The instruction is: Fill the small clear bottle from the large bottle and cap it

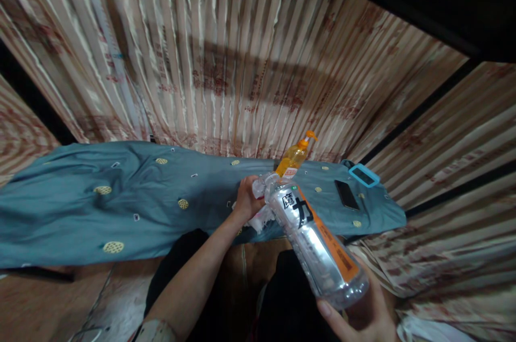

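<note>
Clear bottle point(316, 245) held in both hands.
Right hand point(363, 315) gripped its base at five o'clock; left hand point(246, 199) closed around its neck at eleven.

Bottle point(316, 242) cap hidden under left hand point(246, 199); right hand point(363, 315) cut off by bottom edge.

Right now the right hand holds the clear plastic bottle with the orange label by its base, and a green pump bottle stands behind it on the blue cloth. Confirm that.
Wrong on one count: the pump bottle is orange-yellow, not green, as the head view shows. The right hand does hold the clear plastic bottle with the orange label by its base, and the pump bottle does stand behind it on the blue cloth.
</note>
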The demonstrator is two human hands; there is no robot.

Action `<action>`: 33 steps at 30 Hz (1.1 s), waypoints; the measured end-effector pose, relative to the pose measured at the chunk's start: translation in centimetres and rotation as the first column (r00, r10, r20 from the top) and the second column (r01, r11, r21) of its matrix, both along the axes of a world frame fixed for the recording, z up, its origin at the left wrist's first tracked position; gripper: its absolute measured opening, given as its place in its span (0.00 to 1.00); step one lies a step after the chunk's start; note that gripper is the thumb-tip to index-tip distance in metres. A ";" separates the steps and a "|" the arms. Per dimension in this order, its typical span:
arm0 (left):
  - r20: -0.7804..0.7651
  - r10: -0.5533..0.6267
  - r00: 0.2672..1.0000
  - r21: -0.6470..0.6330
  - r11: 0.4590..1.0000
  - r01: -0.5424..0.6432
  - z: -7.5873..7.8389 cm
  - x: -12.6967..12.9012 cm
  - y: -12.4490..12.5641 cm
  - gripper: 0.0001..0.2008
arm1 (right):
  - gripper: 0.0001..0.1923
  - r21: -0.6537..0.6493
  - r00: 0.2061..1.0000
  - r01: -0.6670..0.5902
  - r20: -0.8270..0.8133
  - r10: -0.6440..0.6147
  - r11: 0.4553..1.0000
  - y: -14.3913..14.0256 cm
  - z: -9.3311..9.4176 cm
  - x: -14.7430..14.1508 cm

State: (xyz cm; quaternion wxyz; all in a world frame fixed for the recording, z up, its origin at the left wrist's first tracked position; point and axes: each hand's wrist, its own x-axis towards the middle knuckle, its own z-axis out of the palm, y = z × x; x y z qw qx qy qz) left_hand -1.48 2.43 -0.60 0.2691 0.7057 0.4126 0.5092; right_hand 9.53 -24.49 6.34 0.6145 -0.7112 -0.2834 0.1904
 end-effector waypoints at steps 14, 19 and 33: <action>0.014 -0.005 1.000 0.022 1.000 0.005 -0.6 0.1 0.3 0.22 | 0.44 0.037 0.997 -0.020 0.072 0.017 0.999 0.1 -0.4 0.2; 0.012 -0.010 1.000 0.025 1.000 0.010 -0.7 0.1 0.3 0.23 | 0.45 0.038 0.998 -0.014 0.062 0.011 0.999 0.0 -0.5 0.3; 0.028 -0.005 1.000 0.015 1.000 0.005 -0.8 0.2 0.3 0.23 | 0.45 0.024 0.998 -0.024 0.063 0.023 0.999 0.1 0.0 0.2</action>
